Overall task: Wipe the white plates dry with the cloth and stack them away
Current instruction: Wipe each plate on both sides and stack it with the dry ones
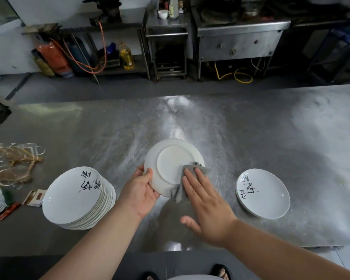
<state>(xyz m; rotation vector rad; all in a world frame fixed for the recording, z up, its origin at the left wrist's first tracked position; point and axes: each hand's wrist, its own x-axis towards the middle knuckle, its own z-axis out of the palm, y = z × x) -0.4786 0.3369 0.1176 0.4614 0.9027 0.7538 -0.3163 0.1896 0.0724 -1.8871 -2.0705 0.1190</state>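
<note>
A white plate is held above the steel table with its underside turned towards me. My left hand grips its left rim, thumb on the back. My right hand lies flat with straight fingers, pressing a grey cloth against the plate's lower right part. A tall stack of white plates with black brush writing stands at the left. A low pile of the same plates lies at the right.
The steel table stretches wide ahead. Glass cups with wooden sticks and small packets lie at its left end. Beyond an aisle stand steel counters, a gas cylinder and an oil bottle.
</note>
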